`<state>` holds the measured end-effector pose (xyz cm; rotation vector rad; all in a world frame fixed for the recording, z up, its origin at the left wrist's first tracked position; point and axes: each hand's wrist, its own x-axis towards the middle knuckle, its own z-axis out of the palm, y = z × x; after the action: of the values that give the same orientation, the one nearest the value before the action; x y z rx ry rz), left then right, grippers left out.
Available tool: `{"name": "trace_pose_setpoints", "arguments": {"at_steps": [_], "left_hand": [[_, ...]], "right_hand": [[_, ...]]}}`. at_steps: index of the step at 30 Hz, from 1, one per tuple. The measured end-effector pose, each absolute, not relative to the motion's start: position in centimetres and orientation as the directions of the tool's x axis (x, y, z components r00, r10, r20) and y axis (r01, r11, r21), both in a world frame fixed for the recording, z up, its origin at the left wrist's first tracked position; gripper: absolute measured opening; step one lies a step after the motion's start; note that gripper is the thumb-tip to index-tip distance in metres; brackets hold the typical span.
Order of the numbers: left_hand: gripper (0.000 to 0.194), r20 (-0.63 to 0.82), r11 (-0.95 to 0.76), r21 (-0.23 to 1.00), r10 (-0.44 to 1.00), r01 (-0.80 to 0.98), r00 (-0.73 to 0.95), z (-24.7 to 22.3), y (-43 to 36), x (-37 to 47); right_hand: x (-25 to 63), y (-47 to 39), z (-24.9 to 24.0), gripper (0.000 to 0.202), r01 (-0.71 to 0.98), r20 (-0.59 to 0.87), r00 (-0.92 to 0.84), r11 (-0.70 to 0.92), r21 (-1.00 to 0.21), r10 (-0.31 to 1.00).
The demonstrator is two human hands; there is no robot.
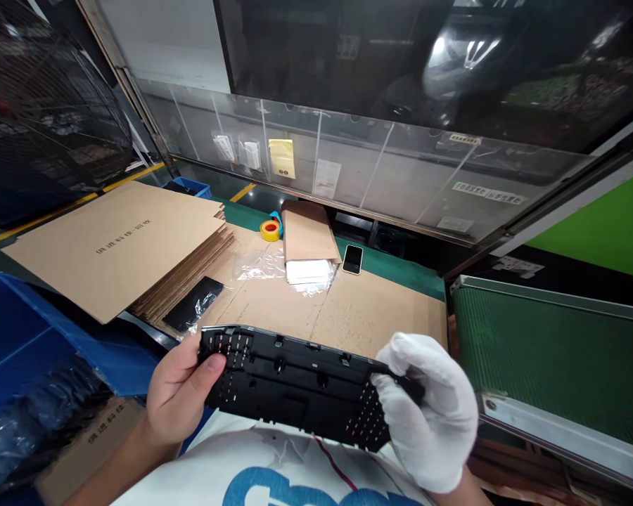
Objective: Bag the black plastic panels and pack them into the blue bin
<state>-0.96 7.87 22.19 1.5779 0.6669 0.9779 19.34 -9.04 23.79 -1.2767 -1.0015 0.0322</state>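
A long black plastic panel with slotted ends and small clips along its edges is held up in front of my chest. My bare left hand grips its left end, thumb lying over the face. On the right end, my right hand, in a white glove, pinches the panel between thumb and fingers. Some of the gloved fingers are hidden behind it. Beyond the panel lies a cardboard-covered bench top.
Stacked cardboard sheets stand at left, above a blue bin with bagged dark parts. On the bench are yellow tape, a brown carton, a phone and a black bagged piece. A green conveyor runs at right.
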Motion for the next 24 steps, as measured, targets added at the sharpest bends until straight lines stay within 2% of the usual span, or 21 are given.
{"name": "trace_pose_setpoints", "arguments": {"at_steps": [9, 14, 24], "left_hand": [[0.020, 0.214, -0.242, 0.970, 0.826, -0.015, 0.521, 21.0, 8.2, -2.1], [0.022, 0.193, -0.228, 0.974, 0.836, 0.006, 0.514, 21.2, 8.0, -2.1], [0.024, 0.141, -0.135, 0.990, 0.825, -0.051, 0.548, 21.3, 7.6, -2.0]], "right_hand": [[19.5, -9.7, 23.5, 0.053, 0.459, 0.560, 0.598, 0.328, -0.826, 0.573], [19.2, -9.4, 24.3, 0.053, 0.461, 0.545, 0.524, 0.320, -0.827, 0.654], [19.1, -9.2, 23.9, 0.051, 0.463, 0.560, 0.567, 0.328, -0.823, 0.604]]}}
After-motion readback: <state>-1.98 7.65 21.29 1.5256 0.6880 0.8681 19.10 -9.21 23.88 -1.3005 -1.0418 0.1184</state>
